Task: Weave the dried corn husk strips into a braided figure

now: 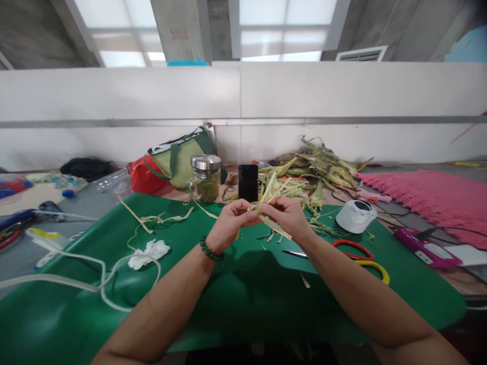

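Pale yellow-green corn husk strips (272, 189) are pinched between both of my hands, above the middle of the green mat (236, 304). My left hand (234, 220), with a green bead bracelet (209, 250) at the wrist, closes finger and thumb on the lower left end of the strips. My right hand (287, 215) grips them just beside it, the fingertips of both hands almost touching. Strips fan upward and one flat piece hangs down below the right fingers. Scissors (353, 249) with red and yellow handles lie partly hidden under my right forearm.
Behind my hands stand a phone (247, 183) and a lidded glass jar (207, 185). A heap of husks (323, 165) lies at back right, near a white roll-like object (356, 217). On the left are crumpled tissue (149, 254) and a white cord (102, 276); pink fabric (429, 200) lies right.
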{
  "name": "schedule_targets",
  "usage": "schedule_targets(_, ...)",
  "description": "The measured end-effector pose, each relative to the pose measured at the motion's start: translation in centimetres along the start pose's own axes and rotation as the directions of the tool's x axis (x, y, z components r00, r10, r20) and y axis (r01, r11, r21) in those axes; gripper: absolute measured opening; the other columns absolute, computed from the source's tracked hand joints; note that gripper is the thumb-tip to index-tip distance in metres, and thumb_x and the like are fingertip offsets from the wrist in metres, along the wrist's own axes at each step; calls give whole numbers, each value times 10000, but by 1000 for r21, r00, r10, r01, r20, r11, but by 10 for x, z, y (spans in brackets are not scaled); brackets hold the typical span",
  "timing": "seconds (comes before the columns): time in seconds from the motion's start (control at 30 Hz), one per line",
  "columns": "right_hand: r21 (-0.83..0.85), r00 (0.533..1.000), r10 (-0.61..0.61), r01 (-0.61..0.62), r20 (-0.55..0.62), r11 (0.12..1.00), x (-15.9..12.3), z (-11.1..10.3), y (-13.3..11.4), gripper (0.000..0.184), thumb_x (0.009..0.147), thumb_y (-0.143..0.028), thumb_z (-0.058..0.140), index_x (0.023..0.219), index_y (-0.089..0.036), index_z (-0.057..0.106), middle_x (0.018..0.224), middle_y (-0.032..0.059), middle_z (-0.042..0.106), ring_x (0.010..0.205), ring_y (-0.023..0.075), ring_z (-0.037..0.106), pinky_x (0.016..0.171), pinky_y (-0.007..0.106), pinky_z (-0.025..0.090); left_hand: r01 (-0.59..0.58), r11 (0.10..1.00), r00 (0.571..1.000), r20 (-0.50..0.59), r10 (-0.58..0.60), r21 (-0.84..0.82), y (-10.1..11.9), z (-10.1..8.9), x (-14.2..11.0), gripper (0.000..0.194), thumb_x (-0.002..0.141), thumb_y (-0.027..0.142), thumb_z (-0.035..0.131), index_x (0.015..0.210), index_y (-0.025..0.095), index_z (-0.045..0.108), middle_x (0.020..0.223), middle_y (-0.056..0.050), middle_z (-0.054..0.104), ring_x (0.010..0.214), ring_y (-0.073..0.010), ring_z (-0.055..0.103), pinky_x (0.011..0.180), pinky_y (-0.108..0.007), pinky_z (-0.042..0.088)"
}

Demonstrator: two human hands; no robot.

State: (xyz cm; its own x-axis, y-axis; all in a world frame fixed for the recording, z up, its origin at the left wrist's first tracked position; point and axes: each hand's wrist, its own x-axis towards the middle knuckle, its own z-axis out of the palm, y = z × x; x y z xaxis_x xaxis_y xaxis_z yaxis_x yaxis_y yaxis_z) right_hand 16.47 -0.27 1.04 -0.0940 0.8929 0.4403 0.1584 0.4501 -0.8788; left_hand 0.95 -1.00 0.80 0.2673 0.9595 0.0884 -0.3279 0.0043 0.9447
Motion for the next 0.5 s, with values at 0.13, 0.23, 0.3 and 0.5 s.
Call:
schedule_targets(0.13, -60, 997, -79, 77, -20, 995, -2, 1, -1, 259, 681, -376, 643, 560, -157, 575, 523, -2, 565, 468, 87, 459, 432, 210, 370, -14, 1000, 1000, 11, 14, 16, 0, 0, 0, 294, 519, 259, 817, 663, 145, 588, 636, 23, 641, 602, -105, 625, 637, -225, 507)
schedule_targets(0.23, -104, 994, -103, 100, -27, 990, -4, 1, -2, 242, 689, -354, 640, 559, -160, 577, 520, -1, 569, 479, 91, 466, 448, 213, 379, -21, 999, 1000, 19, 20, 38, -1, -1, 1, 275, 524, 232, 811, 669, 144, 594, 638, 15, 648, 606, -107, 621, 624, -221, 497)
schedule_targets(0.3, -93, 996, -87, 86, -15, 992, -4, 1, -2, 245, 693, -356, 638, 560, -161, 574, 511, -4, 563, 465, 89, 462, 435, 211, 373, -17, 999, 1000, 24, 17, 40, -1, -2, 1, 269, 525, 230, 808, 672, 145, 599, 637, 13, 653, 602, -107, 620, 619, -220, 495)
schedule_targets(0.5, -20, 999, -32, 32, 40, 999, -2, -3, -5, 286, 700, -387, 623, 542, -160, 552, 476, -23, 512, 407, 73, 428, 375, 197, 329, 13, 1000, 1000, 24, -13, 27, 3, 0, -1, 278, 533, 266, 802, 697, 146, 612, 664, -6, 676, 609, -129, 641, 638, -241, 507)
